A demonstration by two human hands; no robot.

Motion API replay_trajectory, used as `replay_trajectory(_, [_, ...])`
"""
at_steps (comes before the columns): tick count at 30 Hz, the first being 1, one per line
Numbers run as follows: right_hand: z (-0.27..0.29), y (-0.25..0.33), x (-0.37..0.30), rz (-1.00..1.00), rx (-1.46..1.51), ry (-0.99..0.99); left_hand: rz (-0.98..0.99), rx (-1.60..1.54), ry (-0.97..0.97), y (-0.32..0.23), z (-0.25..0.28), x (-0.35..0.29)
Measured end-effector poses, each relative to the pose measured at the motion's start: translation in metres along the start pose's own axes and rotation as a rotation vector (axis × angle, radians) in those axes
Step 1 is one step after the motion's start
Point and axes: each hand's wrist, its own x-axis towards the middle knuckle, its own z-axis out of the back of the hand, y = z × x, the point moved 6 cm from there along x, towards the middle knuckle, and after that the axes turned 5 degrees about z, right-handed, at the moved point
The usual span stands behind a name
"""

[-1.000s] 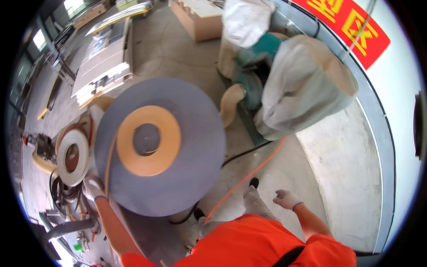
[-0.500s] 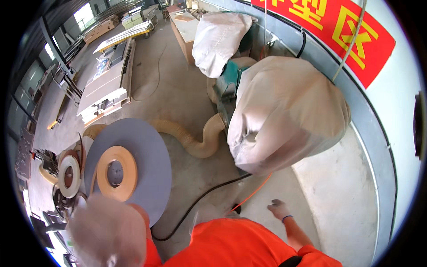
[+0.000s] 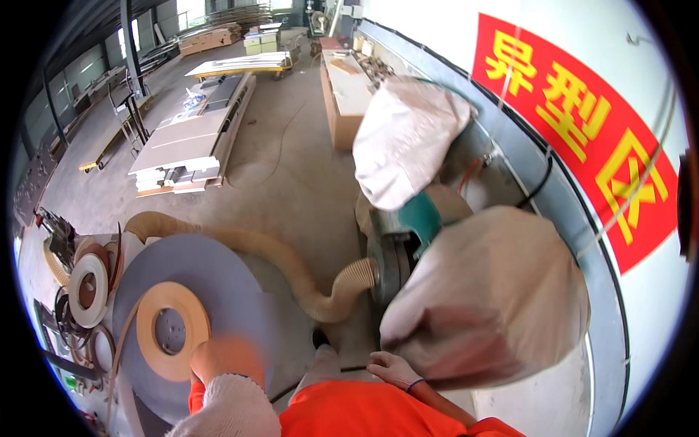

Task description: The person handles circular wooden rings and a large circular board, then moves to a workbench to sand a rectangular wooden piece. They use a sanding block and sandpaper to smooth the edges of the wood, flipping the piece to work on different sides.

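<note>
My left arm is bent close under the view, and its blurred orange sleeve [image 3: 237, 357] overlaps the round grey disc [image 3: 233, 284]. My left hand [image 3: 237, 408], in a whitish knit glove, sits at the lower edge with its fingers hidden. A tan roll of edge banding [image 3: 149, 328] lies flat on the disc near that arm. My right hand [image 3: 397, 370], with a pale glove and blue wristband, hangs loosely, fingers slightly bent and nothing visible in it. It is nearest to the large beige dust bag [image 3: 495, 298], just left of the bag's lower edge.
A ribbed beige hose [image 3: 291, 269] curves over the floor to a green dust collector [image 3: 415, 222] with a second pale bag [image 3: 408, 138]. Several banding rolls [image 3: 89, 291] stand at the left. Beyond lie stacked panels [image 3: 178, 142] and a long bench [image 3: 342, 102]. A red banner hangs on the right wall.
The view has tilted up, showing more of the hall and banner. My left glove has shifted right and lower in the picture; my right hand now appears further left, near the large bag.
</note>
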Motion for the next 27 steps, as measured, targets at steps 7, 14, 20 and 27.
replay_trajectory(7, [0.021,0.109,0.147,0.064,0.066,-0.082,0.019,0.031,-0.065,0.048,0.12,0.014])
replay_trajectory(14, [0.014,0.221,0.332,0.351,-0.246,0.118,0.079,0.129,-0.145,0.084,0.222,0.015])
replay_trajectory(20, [-0.023,0.316,0.528,0.432,-0.429,0.329,0.22,0.319,-0.248,0.167,0.326,-0.001])
replay_trajectory(27, [0.024,0.375,0.823,0.355,-0.305,0.098,0.643,0.787,-0.444,0.398,0.533,-0.028])
